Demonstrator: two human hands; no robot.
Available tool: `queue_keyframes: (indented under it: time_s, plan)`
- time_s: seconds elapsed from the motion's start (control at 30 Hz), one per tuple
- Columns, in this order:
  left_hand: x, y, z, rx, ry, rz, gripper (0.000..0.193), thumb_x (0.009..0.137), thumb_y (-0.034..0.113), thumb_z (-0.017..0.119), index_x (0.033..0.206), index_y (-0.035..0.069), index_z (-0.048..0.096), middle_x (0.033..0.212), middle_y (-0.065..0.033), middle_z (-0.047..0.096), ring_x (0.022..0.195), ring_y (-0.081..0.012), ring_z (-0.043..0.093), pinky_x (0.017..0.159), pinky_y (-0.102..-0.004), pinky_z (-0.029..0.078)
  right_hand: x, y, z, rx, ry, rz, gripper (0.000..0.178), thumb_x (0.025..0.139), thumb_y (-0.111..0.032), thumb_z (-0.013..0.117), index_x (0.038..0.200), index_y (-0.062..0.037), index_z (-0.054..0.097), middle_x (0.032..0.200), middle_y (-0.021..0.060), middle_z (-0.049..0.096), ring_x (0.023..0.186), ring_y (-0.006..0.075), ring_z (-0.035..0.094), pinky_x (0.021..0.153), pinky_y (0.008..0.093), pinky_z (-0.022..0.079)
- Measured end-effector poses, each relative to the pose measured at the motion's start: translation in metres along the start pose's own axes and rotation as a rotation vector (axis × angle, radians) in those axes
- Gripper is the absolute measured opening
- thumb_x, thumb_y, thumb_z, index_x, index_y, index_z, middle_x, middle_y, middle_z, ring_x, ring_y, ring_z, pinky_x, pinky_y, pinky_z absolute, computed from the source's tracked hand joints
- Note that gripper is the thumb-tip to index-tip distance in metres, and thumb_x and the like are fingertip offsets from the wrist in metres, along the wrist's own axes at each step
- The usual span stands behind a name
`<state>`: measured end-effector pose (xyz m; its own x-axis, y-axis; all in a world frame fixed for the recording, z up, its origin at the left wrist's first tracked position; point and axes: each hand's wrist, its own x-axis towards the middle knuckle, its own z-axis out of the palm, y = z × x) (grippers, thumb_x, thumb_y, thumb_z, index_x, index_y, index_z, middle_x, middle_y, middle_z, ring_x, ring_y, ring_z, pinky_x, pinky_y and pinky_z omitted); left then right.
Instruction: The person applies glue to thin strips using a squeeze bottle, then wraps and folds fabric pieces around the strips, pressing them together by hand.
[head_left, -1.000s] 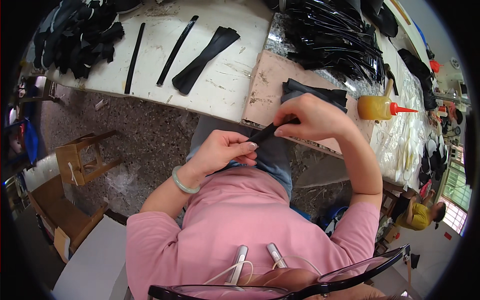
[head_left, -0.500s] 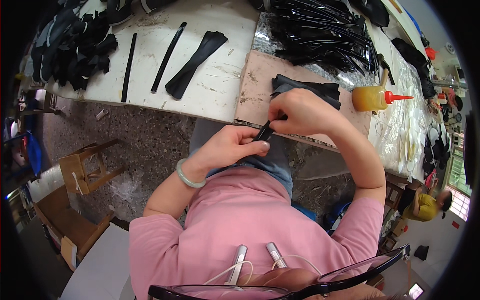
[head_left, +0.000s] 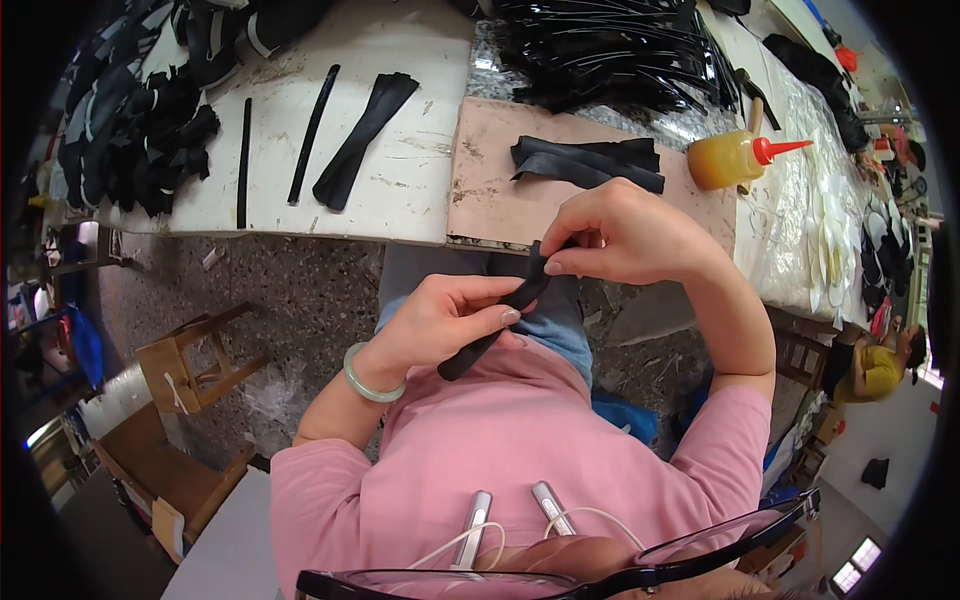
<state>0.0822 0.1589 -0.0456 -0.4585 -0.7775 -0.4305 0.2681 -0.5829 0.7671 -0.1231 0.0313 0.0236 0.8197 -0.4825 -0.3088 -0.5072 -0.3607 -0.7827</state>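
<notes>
In front of my lap, just off the table's near edge, I hold a folded black strip of soft material [head_left: 470,356]. My left hand [head_left: 435,322] grips its middle between thumb and fingers, and the lower end sticks out below that hand. At the upper end my right hand [head_left: 628,236] pinches it between thumb and forefinger. Beyond my right hand, several flat black pieces [head_left: 590,160] lie stacked on a pinkish board [head_left: 485,185]. A squeeze bottle [head_left: 722,162] of yellow liquid with a red nozzle stands right of them.
Glossy black strips [head_left: 610,55] are heaped at the back. On the white tabletop [head_left: 420,160] lie two narrow black strips [head_left: 313,135] and a wider pinched-in black piece [head_left: 366,140]. Dark pieces [head_left: 150,150] pile up at left. A wooden stool [head_left: 180,365] stands on the floor; a person in yellow [head_left: 872,375] is far right.
More of the black strip now shows, its lower end hanging out below my left hand. My right hand has turned and sits slightly higher along the strip's end. The view has shifted a little.
</notes>
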Motion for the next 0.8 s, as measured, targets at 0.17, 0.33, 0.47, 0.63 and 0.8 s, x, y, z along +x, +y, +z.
queue_keyframes:
  time_s: [0.17,0.33,0.47,0.63,0.8]
  plan:
    - [-0.004,0.003,0.011,0.018,-0.039,0.053,0.034,0.089,0.0,0.058,0.123,-0.005,0.054,0.107,-0.0115,0.065,0.088,-0.0121,0.064,0.08,-0.0231,0.052,-0.008,-0.006,0.007,-0.023,0.029,-0.045,0.014,0.074,-0.01,0.072,0.085,-0.0017,0.069,0.072,0.0083,0.064,0.06,0.0168,0.059,0.055,0.0278,0.048]
    - [-0.001,0.004,0.026,0.031,0.02,0.101,0.032,0.089,0.0,0.059,0.12,-0.006,0.056,0.099,-0.0098,0.067,0.09,-0.0132,0.065,0.08,-0.023,0.052,-0.016,-0.005,0.019,-0.057,0.117,-0.206,0.014,0.073,-0.01,0.072,0.084,-0.0012,0.069,0.072,0.0085,0.063,0.062,0.02,0.06,0.056,0.0299,0.048]
    - [-0.005,0.006,0.034,0.138,0.122,0.213,0.024,0.09,0.001,0.058,0.113,-0.007,0.061,0.096,-0.0107,0.068,0.084,-0.0147,0.067,0.073,-0.0223,0.054,-0.021,-0.009,0.007,-0.03,0.165,-0.103,0.022,0.072,-0.01,0.074,0.092,-0.0011,0.067,0.077,0.0084,0.063,0.066,0.0216,0.062,0.059,0.0317,0.049]
    - [-0.001,0.007,0.035,0.4,0.153,0.37,0.024,0.088,-0.006,0.057,0.112,-0.009,0.058,0.095,-0.0139,0.068,0.083,-0.018,0.068,0.071,-0.0243,0.056,-0.025,-0.006,0.006,-0.003,0.194,-0.137,0.029,0.072,-0.011,0.074,0.098,-0.0016,0.065,0.082,0.0087,0.064,0.072,0.0232,0.063,0.063,0.0332,0.05]
    - [0.006,0.006,0.044,0.599,0.238,0.447,0.015,0.087,0.002,0.061,0.101,-0.004,0.061,0.082,-0.0123,0.07,0.075,-0.0168,0.07,0.064,-0.0244,0.054,-0.042,-0.005,0.018,-0.22,0.257,-0.326,0.015,0.072,-0.007,0.067,0.085,-0.0026,0.063,0.077,0.0112,0.059,0.074,0.0326,0.06,0.065,0.0398,0.049]
